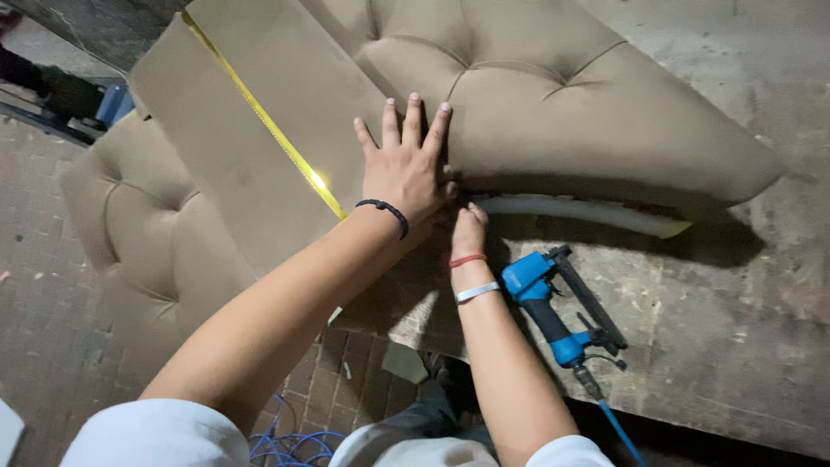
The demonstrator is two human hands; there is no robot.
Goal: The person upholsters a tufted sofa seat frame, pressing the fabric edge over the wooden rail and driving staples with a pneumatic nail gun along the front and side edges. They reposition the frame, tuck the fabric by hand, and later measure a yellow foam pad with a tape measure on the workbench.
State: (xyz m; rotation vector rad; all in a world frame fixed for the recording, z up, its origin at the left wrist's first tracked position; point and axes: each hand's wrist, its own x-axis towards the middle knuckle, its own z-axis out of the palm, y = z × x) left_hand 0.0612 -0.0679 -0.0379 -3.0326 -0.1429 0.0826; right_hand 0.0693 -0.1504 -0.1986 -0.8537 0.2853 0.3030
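Blue staple gun (553, 311) lying untouched, right hand (468, 232) tucked under tufted cushion (553, 95) — grip hidden, left hand (406, 169) flat, fingers spread.

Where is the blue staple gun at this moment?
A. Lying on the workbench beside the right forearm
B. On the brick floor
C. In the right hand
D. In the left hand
A. The blue staple gun lies on the workbench, unheld; the left hand presses flat on the tan cushion and the right hand reaches under its edge.
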